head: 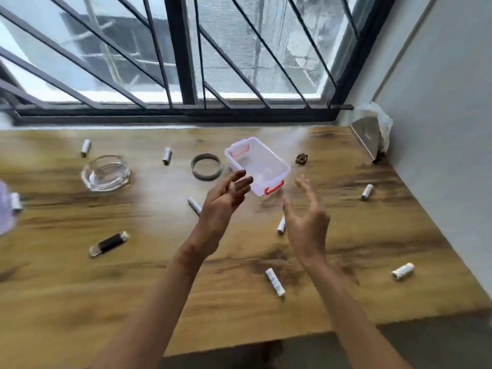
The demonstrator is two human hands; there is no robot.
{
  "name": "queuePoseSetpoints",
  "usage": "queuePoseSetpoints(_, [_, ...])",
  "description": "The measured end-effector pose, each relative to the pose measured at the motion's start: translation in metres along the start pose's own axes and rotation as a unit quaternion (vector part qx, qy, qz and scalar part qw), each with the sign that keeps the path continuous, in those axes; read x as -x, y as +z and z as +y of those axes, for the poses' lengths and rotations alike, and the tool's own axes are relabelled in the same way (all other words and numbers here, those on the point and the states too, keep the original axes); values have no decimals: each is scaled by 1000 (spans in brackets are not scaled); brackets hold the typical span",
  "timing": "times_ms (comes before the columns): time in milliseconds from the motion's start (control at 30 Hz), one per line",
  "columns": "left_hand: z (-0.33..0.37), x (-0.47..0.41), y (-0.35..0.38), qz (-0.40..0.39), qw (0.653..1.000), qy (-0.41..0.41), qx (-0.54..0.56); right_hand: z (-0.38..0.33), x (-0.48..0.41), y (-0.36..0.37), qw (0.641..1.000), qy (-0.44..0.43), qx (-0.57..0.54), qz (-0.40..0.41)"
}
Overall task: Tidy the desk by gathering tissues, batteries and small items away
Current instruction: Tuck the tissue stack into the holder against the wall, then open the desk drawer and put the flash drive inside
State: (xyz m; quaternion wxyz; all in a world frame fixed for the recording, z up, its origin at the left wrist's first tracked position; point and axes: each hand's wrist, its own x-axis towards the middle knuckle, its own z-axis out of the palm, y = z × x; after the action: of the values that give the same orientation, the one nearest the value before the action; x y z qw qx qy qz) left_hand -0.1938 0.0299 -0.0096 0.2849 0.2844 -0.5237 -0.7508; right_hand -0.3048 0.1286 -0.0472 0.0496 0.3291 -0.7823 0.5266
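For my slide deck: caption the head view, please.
Two open hands, left hand and right hand, reach toward a clear plastic box among scattered batteries.

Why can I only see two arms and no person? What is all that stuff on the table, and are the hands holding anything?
The camera sits on the person's head and looks down, so you see only their arms. The left hand and right hand are both open and hold nothing. They hover over a wooden desk by a window. Just beyond the hands stands a clear plastic box with red clips, which looks empty. Scattered around are small white batteries, such as one near the front. There is also a glass ashtray, a grey ring and a small dark lighter-shaped thing.
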Motion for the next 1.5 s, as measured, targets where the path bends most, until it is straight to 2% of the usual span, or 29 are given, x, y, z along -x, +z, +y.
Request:
queuePoseSetpoints(233, [-6, 78, -97, 76, 997, -4, 29, -59, 77, 46, 997, -13, -13, -77])
queuePoseSetpoints(433, [-2, 115, -162, 149, 988, 4, 45, -98, 114, 101, 975, -42, -31, -217])
queuePoseSetpoints(600, [5, 127, -196, 211, 976, 20, 55, -115, 120, 153, 926, -118, -5, -358])
queuePoseSetpoints(767, [7, 125, -221, 277, 959, 20, 57, -122, 113, 202, 859, -212, 50, -464])
queuePoseSetpoints(933, [7, 121, -244, 331, 942, 12, 48, -116, 113, 228, 809, -336, 79, -475])
queuePoseSetpoints(1100, [5, 118, -259, 386, 922, 6, 36, -112, 115, 237, 823, -360, 71, -434])
queuePoseSetpoints(1200, [3, 121, -267, 479, 877, 10, -36, -110, 116, 239, 845, -316, 52, -429])
queuePoseSetpoints(1333, [-1, 123, -315, 614, 778, 1, -132, -119, 120, 235, 877, -226, -36, -422])
queuePoseSetpoints(1433, [2, 121, -356, 664, 705, -41, -246, -128, 124, 233, 891, -181, -79, -408])
queuePoseSetpoints(1500, [4, 118, -377, 665, 682, -65, -297, -135, 128, 235, 896, -137, -101, -409])
